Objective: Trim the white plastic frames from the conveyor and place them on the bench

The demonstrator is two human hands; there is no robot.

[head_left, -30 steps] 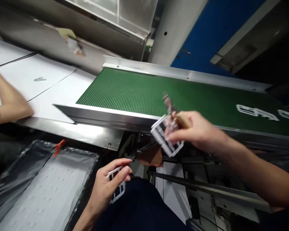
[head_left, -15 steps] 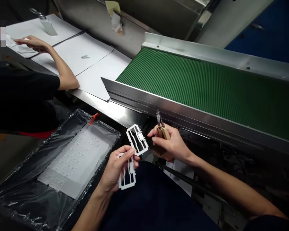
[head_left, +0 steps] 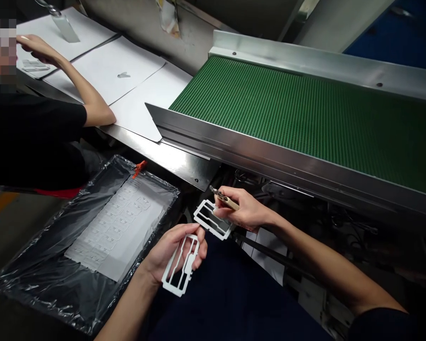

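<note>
My left hand is curled round a white plastic frame that lies across its palm over my lap. My right hand is closed on a second white plastic frame and also grips small cutters with tan handles, the metal tip pointing left. The two frames sit a few centimetres apart, just below the steel edge of the green conveyor belt.
A box lined with black plastic film holds a sheet of white parts at lower left. Another person in a black sleeve reaches over white sheets on the steel table at left.
My left hand turned its frame flatter and lower over my lap. My right hand tipped its frame from upright to nearly flat, and the cutters now point left instead of up.
</note>
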